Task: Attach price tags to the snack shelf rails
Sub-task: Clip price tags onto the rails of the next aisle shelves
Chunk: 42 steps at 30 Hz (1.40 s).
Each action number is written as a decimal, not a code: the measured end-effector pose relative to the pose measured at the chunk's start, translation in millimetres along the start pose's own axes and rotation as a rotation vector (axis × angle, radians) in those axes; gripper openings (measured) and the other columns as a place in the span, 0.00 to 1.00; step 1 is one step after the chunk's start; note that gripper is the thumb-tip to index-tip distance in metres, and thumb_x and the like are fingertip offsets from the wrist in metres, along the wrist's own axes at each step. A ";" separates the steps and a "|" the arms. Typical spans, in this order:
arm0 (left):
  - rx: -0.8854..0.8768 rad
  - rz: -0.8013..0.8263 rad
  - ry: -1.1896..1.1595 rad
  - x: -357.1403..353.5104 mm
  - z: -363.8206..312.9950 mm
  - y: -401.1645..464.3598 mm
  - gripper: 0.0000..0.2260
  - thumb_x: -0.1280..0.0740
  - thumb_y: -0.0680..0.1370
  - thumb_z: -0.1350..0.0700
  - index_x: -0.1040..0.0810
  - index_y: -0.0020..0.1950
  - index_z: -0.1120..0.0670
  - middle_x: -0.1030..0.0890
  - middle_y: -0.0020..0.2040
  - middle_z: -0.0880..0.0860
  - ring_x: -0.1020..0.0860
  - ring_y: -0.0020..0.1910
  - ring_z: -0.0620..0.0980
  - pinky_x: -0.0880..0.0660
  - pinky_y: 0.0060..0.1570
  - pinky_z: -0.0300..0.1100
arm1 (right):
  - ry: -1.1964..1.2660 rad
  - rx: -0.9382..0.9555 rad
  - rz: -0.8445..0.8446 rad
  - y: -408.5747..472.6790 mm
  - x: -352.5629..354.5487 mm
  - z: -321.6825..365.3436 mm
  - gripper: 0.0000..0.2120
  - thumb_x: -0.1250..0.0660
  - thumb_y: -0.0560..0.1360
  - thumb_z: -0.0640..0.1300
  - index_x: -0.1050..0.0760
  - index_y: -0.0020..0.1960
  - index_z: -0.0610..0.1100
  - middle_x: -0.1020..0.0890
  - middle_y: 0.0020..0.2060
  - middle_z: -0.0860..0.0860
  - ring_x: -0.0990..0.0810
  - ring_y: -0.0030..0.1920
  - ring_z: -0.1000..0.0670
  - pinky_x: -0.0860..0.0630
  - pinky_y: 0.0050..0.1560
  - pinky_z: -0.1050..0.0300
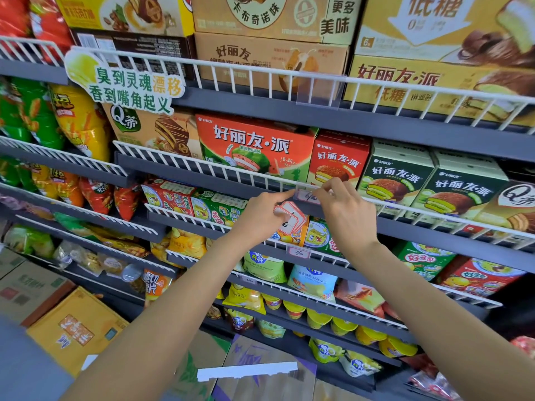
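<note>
Both arms reach up from the bottom of the frame to mid-frame, forearms bare, converging on the white wire rail [231,169] of the pie-box shelf; right hand [344,209] has fingers curled, fingertips [325,188] pinching the clear tag holder [307,195] on that rail, handwritten price tag inside it; left hand [259,215] has index finger extended, tip touching the holder's left edge, remaining fingers curled round a small stack of red-bordered price tags [291,218] just below the rail; another filled tag holder [298,252] hangs on the rail one shelf lower, centre frame; empty clear holder [318,89] on the upper rail, above centre.
</note>
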<state>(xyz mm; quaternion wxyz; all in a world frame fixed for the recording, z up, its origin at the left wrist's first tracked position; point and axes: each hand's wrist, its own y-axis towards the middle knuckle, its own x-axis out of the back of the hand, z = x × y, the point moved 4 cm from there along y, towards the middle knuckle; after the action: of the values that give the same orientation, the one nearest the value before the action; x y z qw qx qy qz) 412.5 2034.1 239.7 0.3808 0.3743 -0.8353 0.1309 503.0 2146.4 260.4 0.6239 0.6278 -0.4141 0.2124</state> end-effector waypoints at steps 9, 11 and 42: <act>-0.021 -0.086 -0.056 1.2 -9.0 1.9 0.20 0.35 0.77 0.61 0.29 0.69 0.52 0.19 0.53 0.63 0.25 0.27 0.41 0.33 0.27 0.29 | -0.018 0.046 0.032 6.7 1.4 -1.4 0.19 0.29 0.50 0.22 0.22 0.36 0.39 0.23 0.32 0.45 0.27 0.28 0.45 0.42 0.21 0.65; -0.004 -0.131 -0.087 -0.8 -10.8 3.3 0.19 0.34 0.76 0.60 0.28 0.67 0.54 0.19 0.56 0.57 0.20 0.48 0.47 0.26 0.46 0.34 | -0.011 0.042 0.031 7.9 2.5 -1.7 0.19 0.28 0.49 0.22 0.22 0.35 0.39 0.24 0.31 0.45 0.27 0.27 0.45 0.42 0.22 0.65; -0.174 -0.396 -0.355 115.0 -101.6 21.2 0.06 0.33 0.76 0.59 0.25 0.53 0.56 0.18 0.50 0.50 0.20 0.46 0.43 0.25 0.44 0.31 | 0.907 -0.305 0.025 109.9 111.8 -36.9 0.09 0.27 0.70 0.41 0.23 0.33 0.44 0.25 0.26 0.54 0.29 0.23 0.62 0.34 0.29 0.69</act>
<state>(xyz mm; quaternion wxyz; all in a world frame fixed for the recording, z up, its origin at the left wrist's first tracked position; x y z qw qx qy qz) 402.3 2039.3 394.1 0.2775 0.5132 -0.8076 -0.0856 489.3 2166.7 419.6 0.8241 0.3681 -0.1341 0.4090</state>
